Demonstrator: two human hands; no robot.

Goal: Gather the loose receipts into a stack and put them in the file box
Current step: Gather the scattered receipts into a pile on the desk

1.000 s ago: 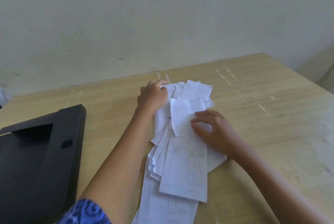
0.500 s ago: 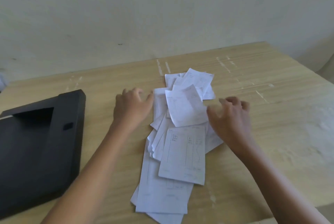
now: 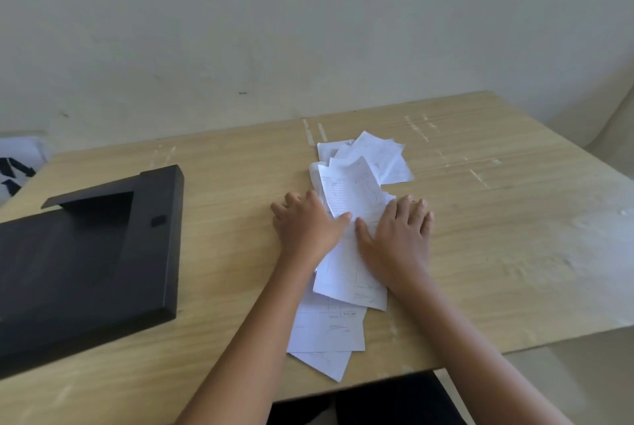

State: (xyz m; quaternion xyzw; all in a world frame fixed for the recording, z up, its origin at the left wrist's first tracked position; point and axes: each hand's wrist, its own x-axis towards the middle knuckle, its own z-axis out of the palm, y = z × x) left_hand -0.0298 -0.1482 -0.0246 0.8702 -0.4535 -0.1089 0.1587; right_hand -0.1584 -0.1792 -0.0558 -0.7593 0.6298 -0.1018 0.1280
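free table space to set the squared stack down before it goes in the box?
Bare wood lies right of the right hand, out to the table edge, and between the file box and the left hand. The far strip by the wall is also bare. The middle is crowded with receipts under both hands.
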